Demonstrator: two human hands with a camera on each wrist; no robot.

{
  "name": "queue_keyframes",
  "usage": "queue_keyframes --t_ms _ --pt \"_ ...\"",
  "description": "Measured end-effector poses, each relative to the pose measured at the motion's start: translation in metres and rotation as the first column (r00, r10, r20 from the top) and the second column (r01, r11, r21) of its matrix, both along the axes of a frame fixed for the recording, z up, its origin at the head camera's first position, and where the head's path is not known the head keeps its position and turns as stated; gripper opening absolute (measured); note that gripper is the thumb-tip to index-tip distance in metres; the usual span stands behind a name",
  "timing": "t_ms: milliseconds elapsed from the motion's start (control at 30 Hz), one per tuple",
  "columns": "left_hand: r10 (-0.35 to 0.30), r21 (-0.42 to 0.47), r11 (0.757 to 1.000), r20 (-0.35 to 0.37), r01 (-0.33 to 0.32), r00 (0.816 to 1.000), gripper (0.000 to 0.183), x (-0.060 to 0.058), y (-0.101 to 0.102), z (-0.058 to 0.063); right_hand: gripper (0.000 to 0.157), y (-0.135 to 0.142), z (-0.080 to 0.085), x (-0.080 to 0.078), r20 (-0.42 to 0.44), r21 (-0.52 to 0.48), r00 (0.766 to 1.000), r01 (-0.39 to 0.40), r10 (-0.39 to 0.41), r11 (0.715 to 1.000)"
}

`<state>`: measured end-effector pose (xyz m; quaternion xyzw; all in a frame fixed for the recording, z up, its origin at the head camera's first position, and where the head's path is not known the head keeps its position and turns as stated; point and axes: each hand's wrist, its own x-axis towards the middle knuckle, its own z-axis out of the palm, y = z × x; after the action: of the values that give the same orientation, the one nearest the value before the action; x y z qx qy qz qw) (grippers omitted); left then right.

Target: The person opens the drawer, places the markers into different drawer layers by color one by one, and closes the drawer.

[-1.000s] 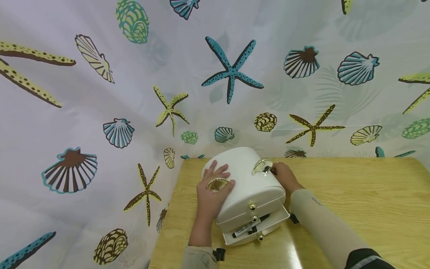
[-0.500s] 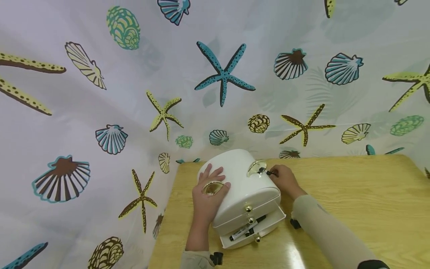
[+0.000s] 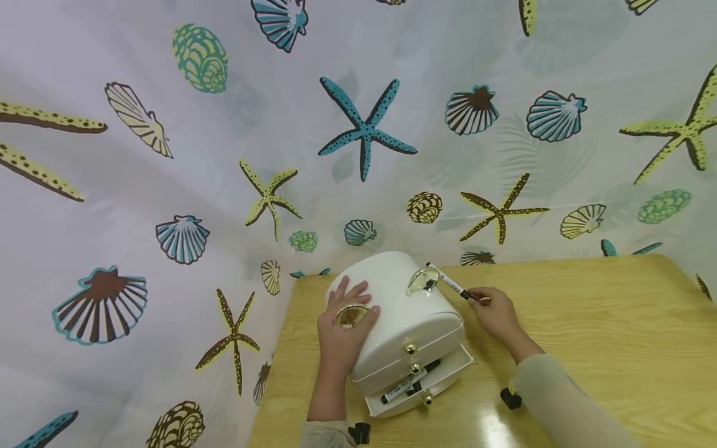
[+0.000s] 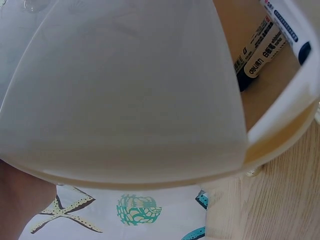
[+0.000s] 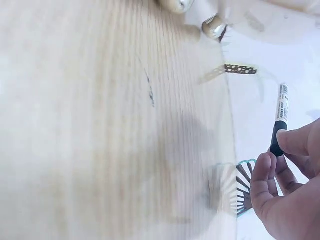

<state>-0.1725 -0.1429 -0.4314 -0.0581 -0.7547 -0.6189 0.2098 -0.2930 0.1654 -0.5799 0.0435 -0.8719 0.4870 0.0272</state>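
Observation:
A white rounded drawer box (image 3: 386,311) stands tilted in my view on the wooden table, with gold handles and small gold knobs. My left hand (image 3: 338,339) rests on its top, fingers spread and straight around one gold handle (image 3: 351,315). Beside the box's right side, my right hand (image 3: 498,314) pinches a whiteboard marker (image 3: 450,284) by its black end. The marker's white barrel points away from the fingers, as the right wrist view shows. Below, the lowest drawer (image 3: 386,411) is pulled out and holds markers (image 4: 258,50). The left fingers are out of sight in the left wrist view.
The wooden table (image 3: 588,323) stretches to the right of the box. Behind and to the left hangs a pale curtain (image 3: 269,93) printed with shells and starfish. A second gold handle (image 3: 424,280) sits near the held marker.
My right hand has drawn away from the box's right side, bringing the marker's white barrel into sight. My left hand stays on the box top. The head view has shifted slightly.

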Motion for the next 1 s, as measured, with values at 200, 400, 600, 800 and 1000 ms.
queue_keyframes --t_ms 200,400,600,800,1000 --pt "0.000 -0.001 1.000 0.000 0.000 1.000 0.021 0.000 0.000 0.000 0.030 0.011 0.004 0.026 0.046 -0.131 0.999 0.026 -0.020 0.991" --pt "0.003 -0.007 1.000 0.000 -0.003 1.000 0.022 -0.001 0.001 -0.001 0.032 0.018 0.012 0.050 0.043 -0.206 0.999 0.017 -0.008 0.978" --pt "0.025 -0.004 1.000 0.014 -0.025 1.000 0.020 -0.009 -0.002 -0.016 0.034 0.020 0.024 0.070 0.037 -0.269 0.999 -0.023 0.034 0.963" --pt "0.034 -0.030 0.999 0.002 -0.034 0.999 0.021 -0.015 -0.005 -0.030 0.035 0.020 0.031 0.086 0.040 -0.305 0.998 -0.035 0.049 0.952" --pt "0.046 -0.047 0.998 -0.013 -0.046 0.999 0.021 -0.017 -0.004 -0.030 0.036 0.020 0.039 0.097 0.010 -0.341 0.999 -0.040 0.046 0.939"
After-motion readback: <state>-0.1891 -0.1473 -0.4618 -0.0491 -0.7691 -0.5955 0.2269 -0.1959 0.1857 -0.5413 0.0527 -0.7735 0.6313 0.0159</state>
